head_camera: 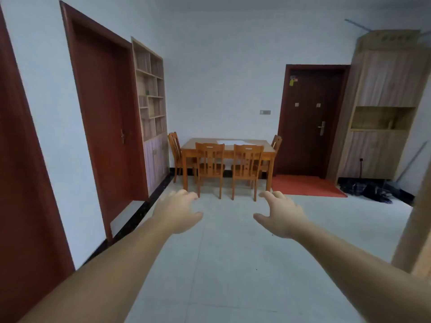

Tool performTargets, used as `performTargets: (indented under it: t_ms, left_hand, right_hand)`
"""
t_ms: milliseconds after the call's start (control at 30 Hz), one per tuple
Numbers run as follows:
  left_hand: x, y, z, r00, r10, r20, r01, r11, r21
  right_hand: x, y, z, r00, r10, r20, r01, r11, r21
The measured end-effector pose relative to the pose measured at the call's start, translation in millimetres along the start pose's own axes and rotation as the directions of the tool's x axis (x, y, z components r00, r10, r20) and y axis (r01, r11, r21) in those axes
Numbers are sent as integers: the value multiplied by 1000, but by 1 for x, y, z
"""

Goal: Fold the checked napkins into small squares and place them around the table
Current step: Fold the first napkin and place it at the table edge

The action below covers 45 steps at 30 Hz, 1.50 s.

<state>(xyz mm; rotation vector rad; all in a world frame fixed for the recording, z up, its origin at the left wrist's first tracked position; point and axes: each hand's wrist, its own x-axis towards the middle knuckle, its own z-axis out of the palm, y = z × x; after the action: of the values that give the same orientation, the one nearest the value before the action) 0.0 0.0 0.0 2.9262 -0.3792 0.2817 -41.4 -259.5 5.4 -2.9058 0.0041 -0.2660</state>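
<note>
Neither grip has anything in it. My left hand (pixel 179 213) and right hand (pixel 282 215) reach out ahead over the floor, fingers loosely curled and relaxed, both released.

From where I sit, the task looks barely begun. The table (pixel 200 143) stands well apart from the hands, against the far wall with chairs (pixel 210 159) tucked in, and I see no folded squares at any place on it. Only a pale flat sheet (pixel 231 142) lies on top, too small for me to tell what it is.

As for the napkins, the one likely candidate is a heap of dark checked cloth (pixel 368 188) on the floor, just beside the red mat (pixel 305 185) and below the tall cabinet (pixel 382 101). I cannot say for sure that it is them. So, by my reading, everything is left to do: fetching, folding, and placing around the table.
</note>
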Motion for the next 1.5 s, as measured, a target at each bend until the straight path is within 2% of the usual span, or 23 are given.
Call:
performTargets:
  t_ms: [100,333,567,733,867,967,1100,1233,1367,1500]
  left_hand:
    - [56,-7,29,1000,-11,2,11,1000,-7]
    - [208,-42,89,996,-19,88,25,997,-76]
    - [340,-54,111,993,85,80,-82,996,-35]
    - [433,-39,126,992,106,65,-101,992,-72]
    - [511,-23,147,991,124,55,-121,991,-61]
    - [578,-7,161,991,123,56,-121,992,-28]
    - [668,20,174,987,133,93,-137,990,37]
    - [747,51,186,985,157,75,-160,986,34]
    - [827,79,207,985,163,58,-164,986,9]
    - [911,104,247,972,201,123,-205,979,21]
  right_hand:
    - [53,12,14,1000,6,0,-6,999,-38]
    - [203,31,55,993,61,98,-52,994,-93]
    - [321,65,64,993,69,97,-51,983,-179]
    - [407,105,64,991,98,87,-82,982,-170]
    - [483,148,76,992,80,95,-68,990,-126]
    - [549,187,81,993,35,110,-36,999,10]
    - [630,238,79,988,47,150,-72,983,167]
    - [700,282,74,992,59,110,-79,979,188]
    - [764,316,76,996,62,58,-69,988,139]
    - [831,351,95,999,42,11,-43,989,139]
